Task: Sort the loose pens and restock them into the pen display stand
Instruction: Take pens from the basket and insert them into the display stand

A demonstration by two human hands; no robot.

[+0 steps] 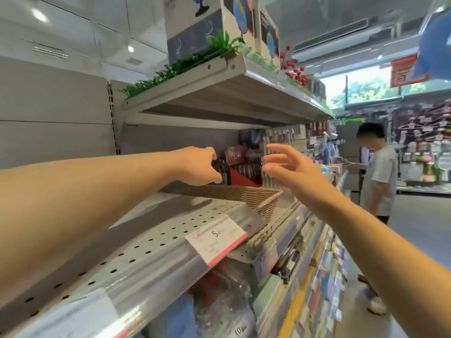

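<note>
A red pen display stand stands at the back of the middle shelf, with dark pens upright in it. My left hand reaches over a woven basket to the stand's left end, fingers curled around dark pens there. My right hand hovers just right of the stand, fingers spread and loosely bent, holding nothing. The basket's inside is hidden from this angle.
A perforated grey shelf carries a price tag. An upper shelf with boxes and fake grass hangs close overhead. Packed stationery fills the lower shelves. A person stands in the aisle at right.
</note>
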